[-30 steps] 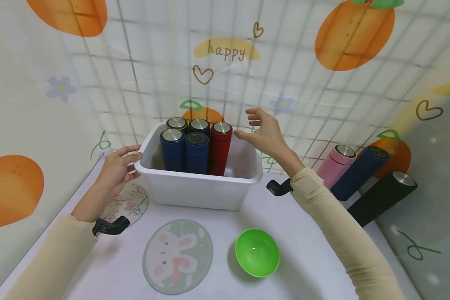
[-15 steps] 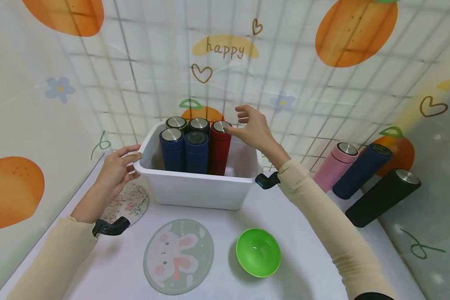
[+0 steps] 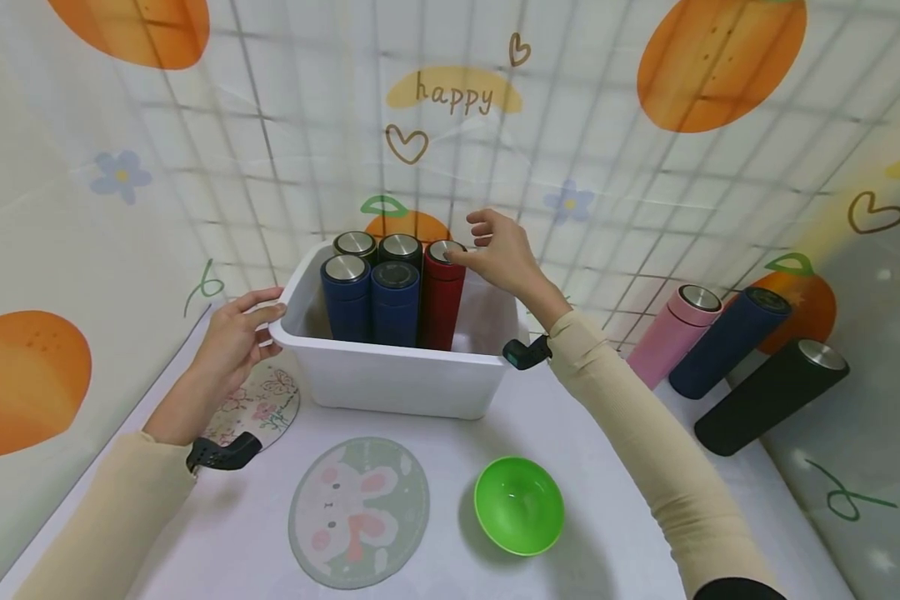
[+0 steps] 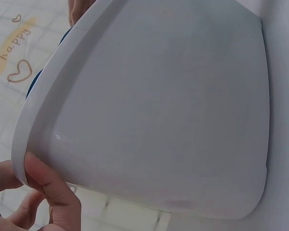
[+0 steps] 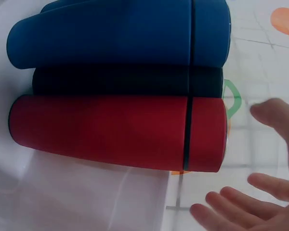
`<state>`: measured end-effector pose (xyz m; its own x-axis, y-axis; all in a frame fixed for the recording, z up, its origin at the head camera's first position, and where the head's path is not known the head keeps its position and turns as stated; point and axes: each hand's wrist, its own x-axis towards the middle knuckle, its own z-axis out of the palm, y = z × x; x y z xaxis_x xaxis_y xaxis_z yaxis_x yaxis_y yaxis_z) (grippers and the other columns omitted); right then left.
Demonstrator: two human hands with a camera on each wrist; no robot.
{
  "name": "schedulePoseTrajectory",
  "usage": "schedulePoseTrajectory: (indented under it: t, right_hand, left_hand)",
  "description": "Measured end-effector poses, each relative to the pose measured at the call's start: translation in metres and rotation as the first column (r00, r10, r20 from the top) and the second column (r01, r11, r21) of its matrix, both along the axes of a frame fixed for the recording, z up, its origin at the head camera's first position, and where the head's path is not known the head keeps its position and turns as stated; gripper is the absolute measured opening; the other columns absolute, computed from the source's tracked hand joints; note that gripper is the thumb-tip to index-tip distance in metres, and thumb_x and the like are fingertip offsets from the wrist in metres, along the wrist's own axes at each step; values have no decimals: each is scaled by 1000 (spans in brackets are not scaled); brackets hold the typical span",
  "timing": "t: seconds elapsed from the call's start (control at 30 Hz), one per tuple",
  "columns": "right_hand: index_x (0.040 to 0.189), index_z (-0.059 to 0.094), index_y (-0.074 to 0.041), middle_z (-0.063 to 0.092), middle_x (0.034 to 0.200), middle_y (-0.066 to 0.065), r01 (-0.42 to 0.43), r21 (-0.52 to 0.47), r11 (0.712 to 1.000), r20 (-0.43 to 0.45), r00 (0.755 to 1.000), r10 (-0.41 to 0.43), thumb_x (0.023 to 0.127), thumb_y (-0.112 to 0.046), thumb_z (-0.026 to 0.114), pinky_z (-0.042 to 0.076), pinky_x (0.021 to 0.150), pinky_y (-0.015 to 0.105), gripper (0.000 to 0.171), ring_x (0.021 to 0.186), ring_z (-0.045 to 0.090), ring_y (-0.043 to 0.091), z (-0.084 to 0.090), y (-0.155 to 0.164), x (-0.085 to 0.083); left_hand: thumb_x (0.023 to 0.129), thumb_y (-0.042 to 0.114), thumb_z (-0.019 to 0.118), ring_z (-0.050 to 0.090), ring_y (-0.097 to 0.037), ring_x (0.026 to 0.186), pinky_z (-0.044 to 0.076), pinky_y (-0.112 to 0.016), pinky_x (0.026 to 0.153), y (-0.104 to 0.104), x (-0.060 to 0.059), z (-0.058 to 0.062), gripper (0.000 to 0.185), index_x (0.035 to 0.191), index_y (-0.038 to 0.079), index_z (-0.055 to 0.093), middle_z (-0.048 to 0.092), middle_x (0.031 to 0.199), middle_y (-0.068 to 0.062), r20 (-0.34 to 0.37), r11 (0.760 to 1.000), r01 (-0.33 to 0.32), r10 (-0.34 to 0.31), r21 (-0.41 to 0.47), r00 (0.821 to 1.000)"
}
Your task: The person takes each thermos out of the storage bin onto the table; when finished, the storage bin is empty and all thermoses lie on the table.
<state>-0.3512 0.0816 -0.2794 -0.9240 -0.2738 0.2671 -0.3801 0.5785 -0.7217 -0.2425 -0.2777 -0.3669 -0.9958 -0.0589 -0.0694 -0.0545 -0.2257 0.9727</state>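
A white plastic tub (image 3: 390, 390) stands on the table with several vacuum flasks upright in its left and middle part. My left hand (image 3: 232, 342) pinches the tub's left rim between thumb and fingers, as the left wrist view also shows. Over the red flask (image 3: 441, 308) hovers my right hand (image 3: 501, 254), thumb and fingers spread, holding nothing. In the right wrist view a gap shows between that hand and the flask's lid. Beside the red flask are two blue flasks (image 3: 395, 308) in front and two dark-sided ones (image 3: 401, 245) behind, mostly hidden.
To the right, a pink flask (image 3: 671, 333), a dark blue flask (image 3: 727, 346) and a black flask (image 3: 768, 398) stand by the curtain. In front of the tub are a green bowl (image 3: 519, 507) and a round rabbit mat (image 3: 360, 512). A floral mat (image 3: 270, 408) lies at left.
My right hand has moved left from beside the red flask to above its lid. The left hand keeps its hold on the rim, and the tub and flasks stay put.
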Motion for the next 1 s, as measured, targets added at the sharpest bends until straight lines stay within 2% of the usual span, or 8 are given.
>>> schedulePoseTrajectory:
  t: [0.17, 0.4, 0.8, 1.0]
  right_hand:
    - [140, 52, -3, 57, 135, 20, -36, 52, 998, 38, 999, 34, 78, -30, 86, 49, 97, 43, 76, 122, 56, 35, -2, -1, -3]
    - [140, 52, -4, 57, 136, 18, -73, 88, 993, 38, 997, 70, 73, -31, 90, 49, 96, 42, 82, 123, 56, 31, -7, -5, -8]
    - [139, 53, -4, 63, 127, 19, -86, 115, 990, 78, 994, 77, 72, -25, 91, 50, 90, 40, 80, 115, 59, 29, -12, -11, -14]
    - [135, 56, -4, 64, 124, 19, -102, 119, 988, 88, 992, 92, 73, -23, 90, 50, 88, 39, 73, 112, 60, 29, -14, -13, -16]
  left_hand:
    - [98, 13, 65, 63, -16, 80, 52, -24, 60, 0, 0, 2, 43, 137, 6, 49, 45, 127, -11, -10, 1000, 5, -5, -2, 1000]
    - [98, 13, 65, 63, -16, 81, 52, -24, 61, 0, 0, 2, 42, 136, 6, 49, 46, 126, -10, -18, 1000, 10, -10, -10, 1000]
    - [98, 14, 66, 62, -15, 78, 52, -23, 60, 1, 1, 1, 44, 137, 5, 49, 48, 125, -11, -18, 1000, 18, -18, -1, 1000]
    - [98, 13, 66, 63, -16, 79, 52, -24, 60, 0, 1, 0, 42, 135, 5, 49, 48, 125, -11, -14, 1000, 14, -14, 1, 1000]
